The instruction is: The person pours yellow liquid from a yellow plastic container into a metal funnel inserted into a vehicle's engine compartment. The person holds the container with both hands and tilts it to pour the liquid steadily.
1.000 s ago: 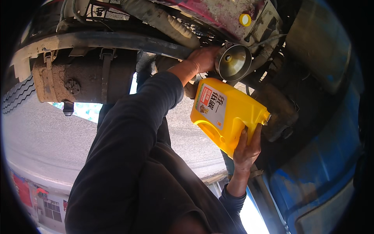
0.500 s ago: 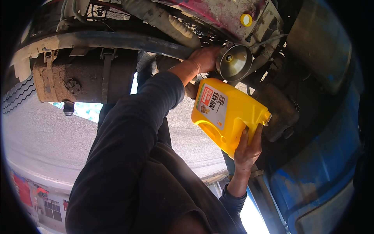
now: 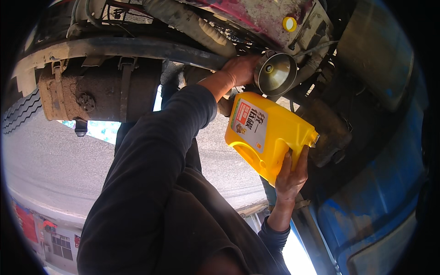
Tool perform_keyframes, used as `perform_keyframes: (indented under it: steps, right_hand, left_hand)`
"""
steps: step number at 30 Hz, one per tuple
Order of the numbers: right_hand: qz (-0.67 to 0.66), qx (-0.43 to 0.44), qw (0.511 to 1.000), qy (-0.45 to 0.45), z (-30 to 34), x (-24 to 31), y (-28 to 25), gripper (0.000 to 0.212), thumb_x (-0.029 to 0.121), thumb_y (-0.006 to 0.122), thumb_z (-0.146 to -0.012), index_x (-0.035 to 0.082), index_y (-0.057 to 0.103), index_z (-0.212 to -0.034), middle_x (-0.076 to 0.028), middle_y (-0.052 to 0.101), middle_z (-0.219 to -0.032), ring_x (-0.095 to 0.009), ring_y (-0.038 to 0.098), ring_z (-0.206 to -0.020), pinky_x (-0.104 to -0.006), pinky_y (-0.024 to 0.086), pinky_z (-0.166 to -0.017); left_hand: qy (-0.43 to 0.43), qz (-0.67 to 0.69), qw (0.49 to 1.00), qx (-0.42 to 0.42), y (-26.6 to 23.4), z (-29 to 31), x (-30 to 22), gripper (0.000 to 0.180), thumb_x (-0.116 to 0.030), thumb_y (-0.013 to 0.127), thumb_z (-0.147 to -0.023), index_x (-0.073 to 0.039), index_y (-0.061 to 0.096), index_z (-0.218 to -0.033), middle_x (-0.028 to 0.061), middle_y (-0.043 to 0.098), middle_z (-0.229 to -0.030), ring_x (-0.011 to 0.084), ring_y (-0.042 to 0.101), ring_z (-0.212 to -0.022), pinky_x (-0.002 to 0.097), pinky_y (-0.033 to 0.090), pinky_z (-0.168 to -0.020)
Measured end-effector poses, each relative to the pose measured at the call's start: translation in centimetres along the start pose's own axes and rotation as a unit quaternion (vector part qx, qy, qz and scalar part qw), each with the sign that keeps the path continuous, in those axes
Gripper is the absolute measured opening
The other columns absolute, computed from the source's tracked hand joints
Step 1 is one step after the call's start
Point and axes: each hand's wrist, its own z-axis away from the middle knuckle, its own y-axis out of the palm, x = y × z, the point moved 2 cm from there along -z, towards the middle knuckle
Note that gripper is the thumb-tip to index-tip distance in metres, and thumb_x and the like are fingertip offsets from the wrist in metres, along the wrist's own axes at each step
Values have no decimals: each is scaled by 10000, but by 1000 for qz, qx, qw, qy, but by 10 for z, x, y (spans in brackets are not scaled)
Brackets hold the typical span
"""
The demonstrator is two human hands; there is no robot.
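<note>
My left hand [image 3: 241, 71] reaches to a metal funnel [image 3: 276, 75] and closes on its side; the fingertips are hidden behind the funnel. The funnel's wide mouth shows, with a small dark opening deep inside. A yellow plastic jug [image 3: 277, 133] with a pale label lies tilted just below the funnel, apart from its rim. My right hand [image 3: 292, 176] grips the jug near the neck end, with fingers up along its side. The jug's neck [image 3: 314, 139] points right and has a scrap of something silvery at its mouth.
A yellow round cap [image 3: 289, 24] rests on the worn red-and-grey machine part [image 3: 256, 18] above the funnel. Hoses [image 3: 192, 27] and a dark bar [image 3: 137, 48] run across the top. A rusty strapped tank [image 3: 94, 91] hangs left; a blue panel [image 3: 366, 201] stands right.
</note>
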Motion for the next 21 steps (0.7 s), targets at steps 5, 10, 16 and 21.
perform_keyframes:
  steps: [5,10,16,21]
  right_hand:
    - [-63,20,993,94,5,1,4,707,198,846,-932,155,371,-1454,-444,503,-1433,-535,727,-1050,-427,664,-788]
    - [-87,23,986,143,9,-1,7,728,217,855,-924,159,368,-1461,-426,498,-1449,-517,735,-1046,-419,666,-794]
    - [14,1,1000,1,3,-1,2,714,215,845,-933,163,369,-1462,-430,503,-1442,-515,737,-1036,-413,666,-786]
    - [13,1,1000,3,3,-1,2,706,200,837,-939,166,365,-1463,-437,502,-1439,-523,735,-1028,-414,665,-782]
  left_hand:
    - [-16,-6,1000,12,-4,1,-8,461,-336,720,-920,-114,649,-1317,201,705,-1288,409,651,-1204,461,541,-1007]
    - [-22,-10,1000,15,-5,1,-8,463,-350,717,-918,-115,650,-1312,199,706,-1289,410,650,-1206,466,538,-1009]
    - [-21,-21,999,20,-3,1,-4,469,-351,719,-916,-116,650,-1317,199,705,-1293,411,651,-1204,466,540,-1007]
    - [-14,-19,1000,15,-3,1,-5,467,-345,716,-918,-117,650,-1320,200,706,-1291,411,654,-1200,461,542,-1006]
